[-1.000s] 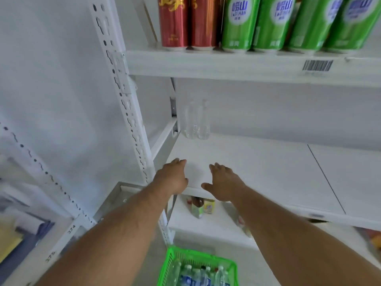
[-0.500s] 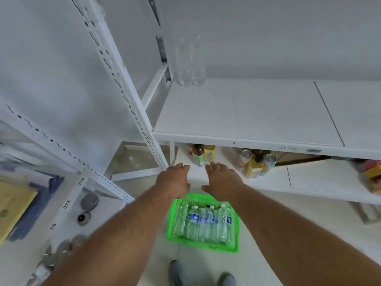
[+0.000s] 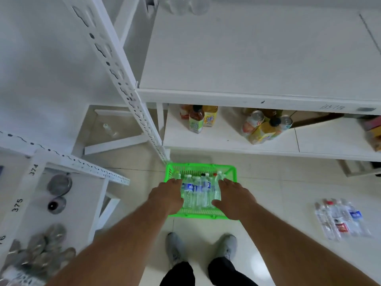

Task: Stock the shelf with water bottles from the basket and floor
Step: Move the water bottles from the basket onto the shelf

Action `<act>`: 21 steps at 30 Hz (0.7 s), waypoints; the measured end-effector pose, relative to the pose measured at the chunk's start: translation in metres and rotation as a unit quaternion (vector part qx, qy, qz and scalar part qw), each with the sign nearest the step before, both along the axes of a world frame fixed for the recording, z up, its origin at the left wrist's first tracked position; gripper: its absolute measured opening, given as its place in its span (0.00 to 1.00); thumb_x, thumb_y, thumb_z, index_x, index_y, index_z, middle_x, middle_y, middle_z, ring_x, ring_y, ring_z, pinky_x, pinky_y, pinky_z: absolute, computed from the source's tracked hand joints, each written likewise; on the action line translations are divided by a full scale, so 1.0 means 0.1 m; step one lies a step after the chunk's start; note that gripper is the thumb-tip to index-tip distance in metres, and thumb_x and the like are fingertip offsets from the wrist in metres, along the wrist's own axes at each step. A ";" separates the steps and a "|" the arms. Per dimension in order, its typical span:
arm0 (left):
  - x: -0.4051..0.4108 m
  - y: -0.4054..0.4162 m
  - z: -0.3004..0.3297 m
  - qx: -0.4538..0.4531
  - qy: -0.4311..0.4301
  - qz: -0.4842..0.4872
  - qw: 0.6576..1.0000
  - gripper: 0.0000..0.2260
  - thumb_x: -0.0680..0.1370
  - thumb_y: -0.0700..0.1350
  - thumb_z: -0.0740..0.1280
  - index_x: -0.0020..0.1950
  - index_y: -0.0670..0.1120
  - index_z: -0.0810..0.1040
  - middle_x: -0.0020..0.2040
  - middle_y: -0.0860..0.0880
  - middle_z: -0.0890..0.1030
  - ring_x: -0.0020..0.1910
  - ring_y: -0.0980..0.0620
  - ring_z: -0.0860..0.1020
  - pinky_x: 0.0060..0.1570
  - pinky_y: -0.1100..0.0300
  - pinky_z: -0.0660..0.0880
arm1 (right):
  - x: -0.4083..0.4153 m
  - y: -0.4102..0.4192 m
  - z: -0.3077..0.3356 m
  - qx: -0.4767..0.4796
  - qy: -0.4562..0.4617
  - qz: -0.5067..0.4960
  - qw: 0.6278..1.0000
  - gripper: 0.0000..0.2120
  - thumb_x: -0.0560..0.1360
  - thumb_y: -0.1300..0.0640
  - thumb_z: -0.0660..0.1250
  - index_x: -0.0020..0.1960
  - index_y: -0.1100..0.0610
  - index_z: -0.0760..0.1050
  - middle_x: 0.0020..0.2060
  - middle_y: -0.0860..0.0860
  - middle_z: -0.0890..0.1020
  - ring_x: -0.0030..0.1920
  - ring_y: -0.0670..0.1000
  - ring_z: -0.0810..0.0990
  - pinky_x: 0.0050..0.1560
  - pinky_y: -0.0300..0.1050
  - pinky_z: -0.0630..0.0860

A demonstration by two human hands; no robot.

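A green basket [image 3: 231,170] stands on the floor in front of my feet, holding several clear water bottles [image 3: 198,193] with blue labels. My left hand [image 3: 167,196] hovers over the basket's left side and my right hand [image 3: 233,200] over its right side, both palm down with relaxed fingers and holding nothing. More water bottles [image 3: 342,217] lie on the floor to the right. The white shelf [image 3: 247,58] above is mostly bare, with two clear bottles [image 3: 185,5] at its back left corner.
A lower shelf [image 3: 226,139] holds juice bottles [image 3: 195,120] and cans [image 3: 266,124]. A perforated white upright [image 3: 123,83] runs diagonally left of the basket. Left shelving carries round metal items [image 3: 58,184]. A small bottle [image 3: 109,130] lies behind the upright.
My view has tilted down from the shelf to the floor. Both hands have dropped from the shelf edge to just above the bottles in the basket.
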State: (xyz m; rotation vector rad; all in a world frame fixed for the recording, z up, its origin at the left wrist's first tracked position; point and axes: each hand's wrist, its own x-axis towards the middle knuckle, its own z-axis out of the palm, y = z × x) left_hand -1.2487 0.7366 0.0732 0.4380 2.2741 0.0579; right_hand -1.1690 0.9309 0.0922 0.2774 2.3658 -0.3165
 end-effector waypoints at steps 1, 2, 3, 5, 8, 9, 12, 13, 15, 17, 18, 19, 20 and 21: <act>0.00 -0.02 -0.15 -0.001 -0.011 0.004 1.000 0.31 0.77 0.52 0.64 0.79 0.54 0.57 0.77 0.52 0.63 0.72 0.44 0.68 0.68 0.49 0.68 | 0.01 -0.01 -0.14 -0.005 -0.006 -0.009 1.000 0.35 0.79 0.40 0.60 0.78 0.56 0.54 0.76 0.54 0.62 0.74 0.57 0.63 0.71 0.53 0.67; -0.01 -0.02 -0.29 0.000 -0.021 0.011 1.000 0.31 0.77 0.52 0.64 0.79 0.54 0.57 0.77 0.52 0.63 0.72 0.44 0.68 0.69 0.50 0.68 | 0.01 0.00 -0.28 -0.011 -0.012 -0.019 1.000 0.34 0.79 0.40 0.60 0.78 0.56 0.55 0.76 0.54 0.63 0.74 0.57 0.64 0.70 0.53 0.67; -0.01 -0.02 -0.44 0.002 -0.027 0.019 0.999 0.31 0.77 0.52 0.64 0.79 0.54 0.57 0.77 0.52 0.63 0.72 0.45 0.68 0.69 0.51 0.68 | 0.01 0.01 -0.42 -0.017 -0.017 -0.028 0.999 0.34 0.79 0.40 0.60 0.78 0.56 0.55 0.75 0.53 0.63 0.73 0.57 0.65 0.69 0.53 0.68; -0.01 0.00 -0.75 0.003 -0.039 0.034 0.999 0.31 0.77 0.52 0.64 0.79 0.55 0.57 0.77 0.52 0.64 0.72 0.45 0.67 0.69 0.51 0.68 | 0.00 0.06 -0.73 -0.030 -0.028 -0.048 0.998 0.34 0.79 0.40 0.60 0.78 0.55 0.55 0.75 0.53 0.64 0.73 0.57 0.66 0.69 0.52 0.68; 0.01 0.05 -1.23 0.003 -0.060 0.057 0.997 0.30 0.78 0.52 0.64 0.78 0.54 0.57 0.77 0.51 0.64 0.73 0.45 0.67 0.69 0.52 0.68 | -0.01 0.15 -1.22 -0.042 -0.040 -0.070 0.996 0.34 0.78 0.40 0.61 0.77 0.56 0.57 0.74 0.53 0.66 0.71 0.57 0.68 0.68 0.52 0.69; 0.01 0.06 -1.40 0.003 -0.067 0.069 0.995 0.30 0.78 0.52 0.64 0.78 0.53 0.58 0.76 0.49 0.65 0.72 0.45 0.68 0.69 0.52 0.68 | -0.01 0.17 -1.40 -0.044 -0.045 -0.076 0.995 0.34 0.78 0.40 0.62 0.77 0.56 0.58 0.74 0.54 0.67 0.71 0.57 0.68 0.68 0.53 0.69; 0.01 0.08 -1.92 0.000 -0.081 0.111 0.990 0.31 0.77 0.53 0.66 0.78 0.52 0.58 0.74 0.45 0.68 0.71 0.43 0.70 0.67 0.52 0.70 | -0.05 0.24 -1.94 -0.050 -0.053 -0.100 0.992 0.33 0.78 0.39 0.63 0.75 0.57 0.61 0.71 0.55 0.70 0.70 0.58 0.70 0.66 0.53 0.71; 0.02 0.08 -2.08 -0.001 -0.083 0.126 0.989 0.31 0.77 0.53 0.66 0.78 0.51 0.59 0.73 0.44 0.69 0.70 0.43 0.71 0.66 0.53 0.70 | -0.06 0.25 -2.11 -0.053 -0.055 -0.107 0.991 0.33 0.78 0.39 0.63 0.75 0.57 0.61 0.71 0.56 0.70 0.69 0.58 0.70 0.66 0.53 0.71; 0.03 0.09 -2.37 0.003 -0.083 0.157 0.984 0.30 0.77 0.51 0.67 0.77 0.49 0.61 0.73 0.43 0.70 0.69 0.42 0.72 0.65 0.55 0.71 | -0.06 0.26 -2.45 -0.059 -0.061 -0.116 0.990 0.33 0.78 0.39 0.63 0.75 0.57 0.61 0.71 0.56 0.70 0.69 0.59 0.71 0.66 0.54 0.72; 0.05 0.12 -2.64 0.010 -0.084 0.183 0.979 0.30 0.77 0.50 0.67 0.77 0.47 0.62 0.72 0.43 0.71 0.68 0.43 0.73 0.63 0.56 0.71 | -0.04 0.28 -2.76 -0.063 -0.065 -0.129 0.987 0.34 0.78 0.39 0.63 0.75 0.57 0.61 0.70 0.57 0.70 0.69 0.59 0.71 0.65 0.54 0.72; 0.06 0.16 -2.77 0.013 -0.084 0.192 0.978 0.30 0.77 0.50 0.67 0.77 0.46 0.62 0.71 0.43 0.72 0.67 0.43 0.74 0.62 0.57 0.71 | -0.03 0.31 -2.90 -0.063 -0.064 -0.139 0.986 0.34 0.77 0.38 0.63 0.75 0.57 0.61 0.70 0.57 0.71 0.68 0.60 0.71 0.65 0.54 0.72; 0.08 0.20 -2.90 0.016 -0.085 0.202 0.976 0.29 0.77 0.50 0.68 0.76 0.46 0.63 0.71 0.43 0.72 0.66 0.43 0.74 0.61 0.58 0.71 | -0.02 0.34 -3.05 -0.062 -0.065 -0.151 0.984 0.34 0.77 0.38 0.63 0.75 0.58 0.62 0.70 0.58 0.71 0.68 0.60 0.72 0.65 0.54 0.72; 0.09 0.25 -3.04 0.022 -0.085 0.212 0.973 0.30 0.77 0.50 0.68 0.76 0.45 0.63 0.71 0.43 0.72 0.66 0.43 0.75 0.61 0.58 0.71 | -0.02 0.38 -3.19 -0.061 -0.066 -0.166 0.982 0.34 0.77 0.38 0.63 0.74 0.58 0.63 0.69 0.58 0.72 0.68 0.61 0.72 0.65 0.54 0.72; 0.10 0.31 -3.18 0.029 -0.084 0.222 0.971 0.30 0.76 0.51 0.69 0.76 0.45 0.64 0.71 0.43 0.72 0.67 0.43 0.74 0.62 0.58 0.71 | -0.02 0.43 -3.33 -0.059 -0.067 -0.183 0.979 0.34 0.77 0.39 0.63 0.74 0.59 0.63 0.69 0.59 0.72 0.67 0.61 0.72 0.65 0.53 0.72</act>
